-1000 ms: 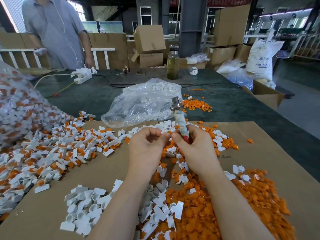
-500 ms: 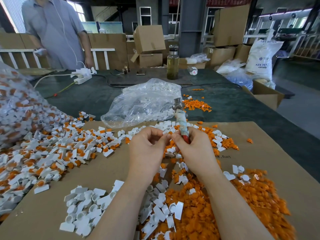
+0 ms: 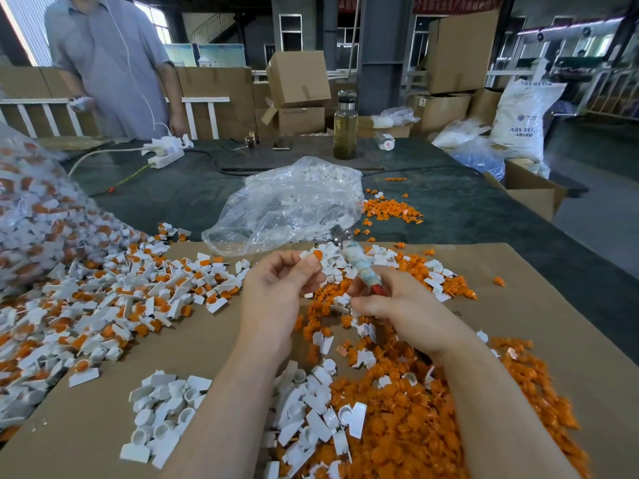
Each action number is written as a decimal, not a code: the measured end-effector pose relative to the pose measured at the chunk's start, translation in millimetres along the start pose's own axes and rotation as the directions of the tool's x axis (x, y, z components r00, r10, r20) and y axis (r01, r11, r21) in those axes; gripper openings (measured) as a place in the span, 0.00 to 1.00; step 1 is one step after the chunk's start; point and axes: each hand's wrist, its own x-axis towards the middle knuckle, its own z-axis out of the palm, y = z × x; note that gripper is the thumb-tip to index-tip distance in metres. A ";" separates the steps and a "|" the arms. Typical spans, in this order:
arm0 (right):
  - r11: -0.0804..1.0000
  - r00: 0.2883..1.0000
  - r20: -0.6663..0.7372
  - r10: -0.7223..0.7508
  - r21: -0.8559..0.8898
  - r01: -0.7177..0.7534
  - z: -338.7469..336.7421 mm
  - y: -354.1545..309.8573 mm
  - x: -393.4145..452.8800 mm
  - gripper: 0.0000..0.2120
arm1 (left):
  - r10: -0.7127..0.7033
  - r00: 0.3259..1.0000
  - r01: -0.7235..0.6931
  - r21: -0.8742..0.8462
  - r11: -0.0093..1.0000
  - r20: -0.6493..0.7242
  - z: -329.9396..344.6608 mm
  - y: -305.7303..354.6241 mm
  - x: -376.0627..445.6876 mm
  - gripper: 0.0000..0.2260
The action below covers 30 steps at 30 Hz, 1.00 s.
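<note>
My left hand [image 3: 276, 292] pinches a small white plastic piece [image 3: 308, 257] between thumb and fingers, above the cardboard sheet [image 3: 207, 344]. My right hand [image 3: 397, 305] grips a small hand tool [image 3: 359, 264] with a cloth-wrapped handle and a metal head pointing up and away. The two hands sit a short gap apart. Loose orange inserts [image 3: 415, 423] lie heaped under my right forearm. Bare white pieces [image 3: 166, 406] lie in a pile at the lower left. Assembled white-and-orange pieces [image 3: 114, 305] spread over the left of the sheet.
A clear plastic bag [image 3: 290, 205] of white pieces lies just beyond my hands. A large bag [image 3: 31, 216] of assembled pieces bulges at the left. A glass bottle [image 3: 345, 127], a power strip [image 3: 166, 152] and a standing person [image 3: 114, 63] are at the table's far side.
My hands have drawn apart: the left lifted a white piece away to the left, and the right with the tool dropped slightly toward the orange heap.
</note>
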 end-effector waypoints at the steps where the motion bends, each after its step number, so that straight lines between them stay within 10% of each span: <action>1: 1.000 1.000 0.029 0.011 -0.014 -0.011 -0.9 -1.3 -0.8 0.15 | -0.001 1.000 0.001 -0.012 1.000 0.001 -0.4 0.4 0.2 0.01; 30: 0.943 0.997 -0.020 -0.069 -0.328 0.059 19.5 -0.7 3.5 0.06 | -0.163 0.984 0.148 -0.198 0.969 -0.064 -12.9 0.8 7.6 0.02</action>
